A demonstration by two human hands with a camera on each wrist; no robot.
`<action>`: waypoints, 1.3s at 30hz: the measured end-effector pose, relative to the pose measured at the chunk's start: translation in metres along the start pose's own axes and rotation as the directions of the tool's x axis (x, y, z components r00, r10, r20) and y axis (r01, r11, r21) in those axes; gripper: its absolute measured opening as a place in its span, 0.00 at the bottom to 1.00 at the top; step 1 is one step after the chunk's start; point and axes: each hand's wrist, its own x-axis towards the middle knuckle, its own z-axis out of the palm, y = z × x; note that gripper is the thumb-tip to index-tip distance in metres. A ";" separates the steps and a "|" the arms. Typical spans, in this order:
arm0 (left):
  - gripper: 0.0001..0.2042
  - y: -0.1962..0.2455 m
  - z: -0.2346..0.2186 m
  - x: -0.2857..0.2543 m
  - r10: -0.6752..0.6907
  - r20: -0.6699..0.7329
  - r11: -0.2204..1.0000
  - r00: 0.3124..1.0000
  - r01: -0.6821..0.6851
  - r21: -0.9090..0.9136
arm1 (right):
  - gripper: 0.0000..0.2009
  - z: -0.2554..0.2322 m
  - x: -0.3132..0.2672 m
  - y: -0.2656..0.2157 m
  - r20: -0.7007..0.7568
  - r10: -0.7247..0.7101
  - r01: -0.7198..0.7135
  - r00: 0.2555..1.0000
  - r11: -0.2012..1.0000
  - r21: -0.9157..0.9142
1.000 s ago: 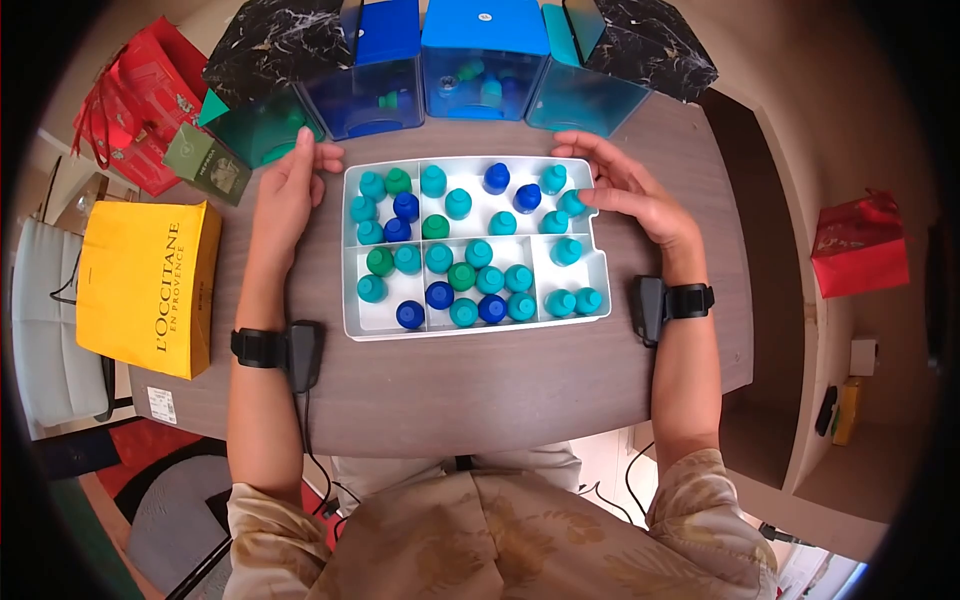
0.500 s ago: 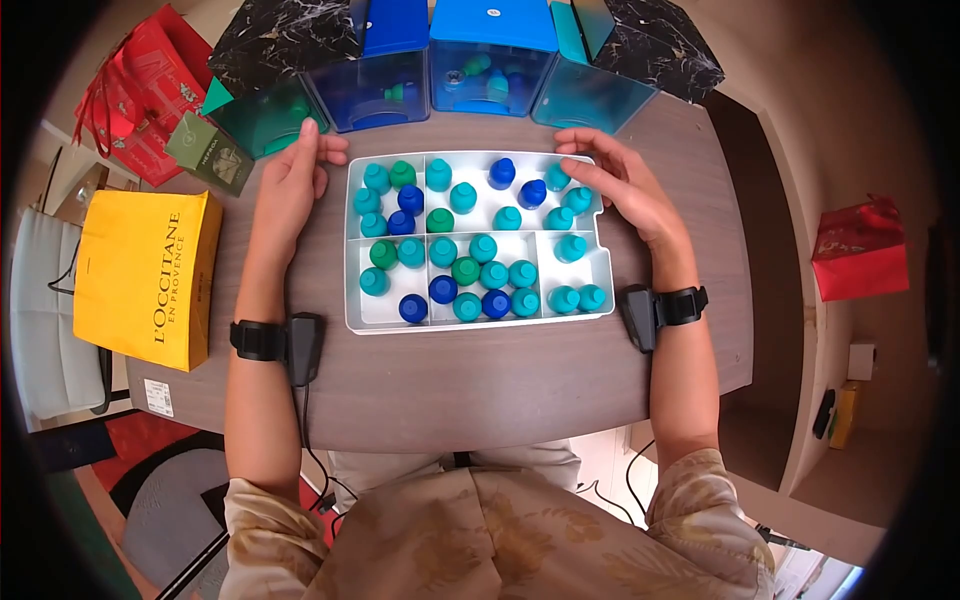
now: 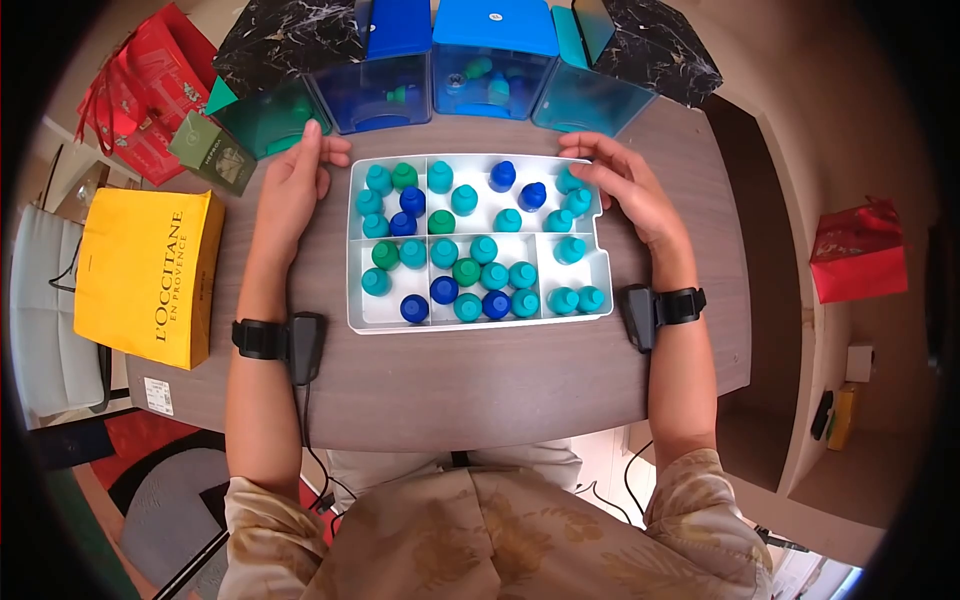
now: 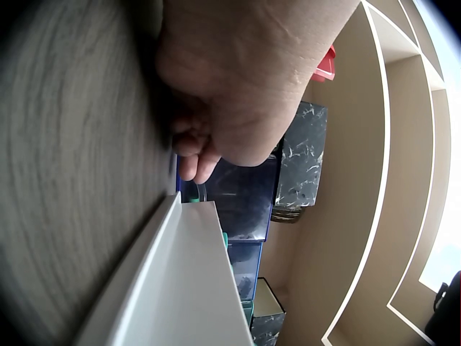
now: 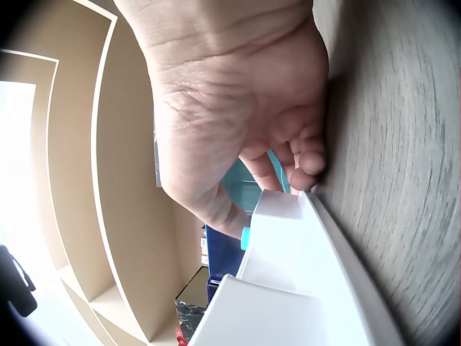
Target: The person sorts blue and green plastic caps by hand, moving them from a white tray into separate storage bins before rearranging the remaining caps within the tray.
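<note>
A white divided tray [image 3: 480,325] lies on the table, holding several small bottles with rounded caps in teal, green and dark blue. My left hand [image 3: 290,187] rests on its side, left of the tray's far corner, thumb up and fingers loosely bent, holding nothing. The right hand [image 3: 632,192] is at the far right corner of the tray. Its thumb reaches over the rim, overlapping a teal bottle [image 3: 568,181]; in the right wrist view the thumb tip is right at a teal cap [image 5: 245,238]. The other fingers lie loosely along the tray wall [image 5: 277,216].
Behind the tray stand tinted boxes: a green one [image 3: 268,128], a dark blue one [image 3: 375,98], a bright blue one [image 3: 495,85] and a teal one [image 3: 585,100]. A yellow paper bag [image 3: 145,275] and a small green box [image 3: 212,153] stand left; a red bag [image 3: 858,255] is far right.
The right hand has shifted along the tray's right side toward the far corner, its thumb now over a farther bottle. The left hand stays beside the tray; the head view has shifted slightly.
</note>
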 end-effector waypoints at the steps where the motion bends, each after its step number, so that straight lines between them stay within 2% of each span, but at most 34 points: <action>1: 0.31 0.000 0.000 0.000 0.000 0.002 1.000 1.000 0.000 0.001 | 0.23 0.000 -0.001 0.000 0.000 0.004 -0.004 1.000 1.000 -0.010; 4: 0.31 0.000 0.002 0.000 -0.030 -0.021 1.000 0.999 0.030 -0.002 | 0.23 0.002 0.000 -0.003 -0.001 0.000 0.000 1.000 0.999 -0.037; 7: 0.31 0.000 0.002 0.000 0.013 -0.002 1.000 1.000 -0.013 0.008 | 0.24 0.005 -0.002 -0.002 0.002 -0.012 0.012 1.000 0.999 -0.046; 12: 0.31 0.000 0.000 0.000 0.000 0.001 1.000 1.000 0.000 0.011 | 0.24 0.004 0.001 0.003 0.003 -0.039 0.039 0.999 0.999 -0.011; 21: 0.31 0.000 0.001 -0.001 0.012 -0.002 1.000 1.000 -0.012 0.001 | 0.23 0.001 -0.001 0.004 0.011 -0.044 0.045 0.999 0.994 -0.098; 28: 0.30 0.000 0.002 -0.001 0.003 -0.001 1.000 1.000 -0.003 -0.012 | 0.28 0.005 0.008 0.011 -0.126 0.044 -0.042 0.991 0.999 0.023; 31: 0.30 0.004 0.001 -0.002 0.022 0.011 1.000 1.000 -0.022 0.022 | 0.32 0.003 0.009 0.014 -0.134 0.031 -0.036 0.990 0.999 -0.040; 32: 0.31 0.008 0.000 -0.004 0.162 -0.009 0.984 0.987 -0.160 0.084 | 0.33 0.003 0.009 0.015 -0.128 0.022 -0.028 0.992 0.999 -0.042; 34: 0.32 0.024 0.004 -0.012 0.436 -0.012 0.880 0.900 -0.423 0.215 | 0.33 0.003 0.009 0.015 -0.126 0.016 -0.020 0.992 0.999 -0.035; 37: 0.33 0.052 0.016 -0.034 0.576 0.142 0.755 0.805 -0.590 0.286 | 0.33 0.002 0.008 0.014 -0.130 0.011 -0.015 0.991 0.999 -0.028; 39: 0.33 0.066 0.028 -0.045 0.659 0.292 0.593 0.693 -0.717 0.366 | 0.32 0.002 0.009 0.016 -0.138 0.005 -0.007 0.990 1.000 -0.015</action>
